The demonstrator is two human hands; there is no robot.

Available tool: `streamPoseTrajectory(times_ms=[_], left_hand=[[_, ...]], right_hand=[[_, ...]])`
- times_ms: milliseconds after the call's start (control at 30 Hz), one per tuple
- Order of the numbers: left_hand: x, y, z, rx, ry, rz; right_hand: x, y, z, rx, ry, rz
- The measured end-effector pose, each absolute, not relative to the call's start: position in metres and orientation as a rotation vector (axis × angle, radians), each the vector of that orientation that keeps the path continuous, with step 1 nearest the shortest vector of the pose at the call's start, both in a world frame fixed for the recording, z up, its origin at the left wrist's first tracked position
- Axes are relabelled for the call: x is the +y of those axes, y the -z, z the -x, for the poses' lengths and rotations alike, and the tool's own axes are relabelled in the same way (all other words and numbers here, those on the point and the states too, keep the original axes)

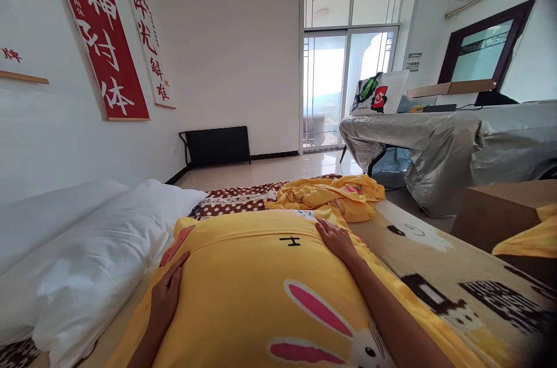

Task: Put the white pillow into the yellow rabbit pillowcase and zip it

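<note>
A plump pillow in a yellow pillowcase [235, 292] with a printed white rabbit lies lengthwise on the bed in front of me. Along its left side rests my left hand [169, 282], fingers stretched out and pressed lightly against the cloth. My right hand [337, 238] lies flat on the far right part of the case, fingers extended, near a black letter H. Neither hand grips anything. A seam or overlap of the case crosses the far end of the pillow. Just beyond it is a crumpled yellow cloth [322, 192].
White pillows [100, 246] are heaped on my left. The bed carries a patterned cream blanket [418, 246]. At right stand a cardboard box [487, 205] with yellow cloth over it and a table [452, 136] under silver sheeting. A black folded panel [217, 145] leans against the far wall.
</note>
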State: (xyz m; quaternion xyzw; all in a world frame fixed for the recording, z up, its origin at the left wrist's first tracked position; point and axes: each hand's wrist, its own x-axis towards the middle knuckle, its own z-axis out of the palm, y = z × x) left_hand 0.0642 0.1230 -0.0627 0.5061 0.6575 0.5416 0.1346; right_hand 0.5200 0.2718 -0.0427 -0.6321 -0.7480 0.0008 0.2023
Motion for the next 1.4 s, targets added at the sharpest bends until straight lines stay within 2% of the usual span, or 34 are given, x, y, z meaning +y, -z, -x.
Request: streamPoseTrajectory(times_ms=[1400], left_hand=[[0.119, 0.057, -0.07, 1.935, -1.595, -1.433]], right_hand=[[0.274, 0.046, -0.521, -1.96, -0.131, 1.819]])
